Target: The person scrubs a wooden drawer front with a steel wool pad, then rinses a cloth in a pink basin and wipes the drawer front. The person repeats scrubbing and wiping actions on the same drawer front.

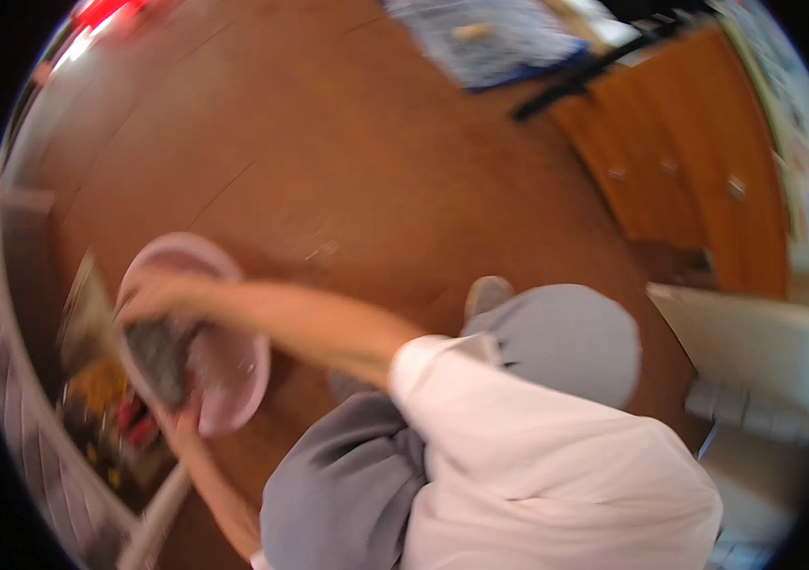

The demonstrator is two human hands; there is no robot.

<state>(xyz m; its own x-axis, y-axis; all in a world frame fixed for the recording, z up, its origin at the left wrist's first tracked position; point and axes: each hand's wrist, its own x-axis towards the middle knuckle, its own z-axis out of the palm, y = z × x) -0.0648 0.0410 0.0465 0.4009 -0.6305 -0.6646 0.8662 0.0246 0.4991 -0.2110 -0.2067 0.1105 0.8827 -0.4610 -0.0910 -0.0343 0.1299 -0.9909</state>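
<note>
A pink plastic basin (251,385) with some water in it is at the left, above the brown floor. A bunched grey cloth (159,360) stretches across its left side between my two hands. At the cloth's upper end, my right hand (159,299) grips it with bent fingers, the arm reaching over the basin. My left hand (186,419) holds the lower end by the near rim. Motion blur hides the separate fingers of both hands.
Beyond the basin's left side is an open space with red and yellow items (109,406), beside a quilted pale panel (41,420). Wooden cabinets (675,157) stand at the right. A blue-and-white sheet (483,43) lies at the top. My knees (561,342) are close by.
</note>
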